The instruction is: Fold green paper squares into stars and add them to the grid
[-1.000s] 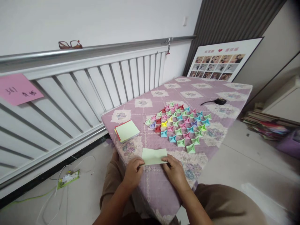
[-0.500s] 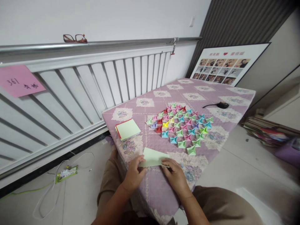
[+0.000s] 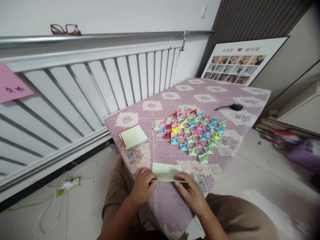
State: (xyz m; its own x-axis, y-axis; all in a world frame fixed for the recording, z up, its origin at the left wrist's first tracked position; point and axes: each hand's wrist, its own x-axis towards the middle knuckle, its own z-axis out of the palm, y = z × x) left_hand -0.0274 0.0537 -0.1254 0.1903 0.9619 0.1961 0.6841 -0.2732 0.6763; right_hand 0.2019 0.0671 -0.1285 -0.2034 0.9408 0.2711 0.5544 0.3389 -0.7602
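Covering parts of pale-green paper (image 3: 166, 171) — left fingers (image 3: 147, 174) and right fingers (image 3: 184, 177) pinched on it

Left of your fingers (image 3: 146, 174) and up high, you have glasses (image 3: 66, 32) resting on a metal pipe (image 3: 120, 37) above a white radiator (image 3: 147, 75); a pink note (image 3: 13, 83) hangs farther left. Below, left of your fingers, a power strip (image 3: 70, 185) lies on the floor (image 3: 85, 213). Far beyond your fingers to the right, you see a photo board (image 3: 233, 61) leaning and a black corded object (image 3: 236, 107) on the flowered tablecloth (image 3: 170, 206).
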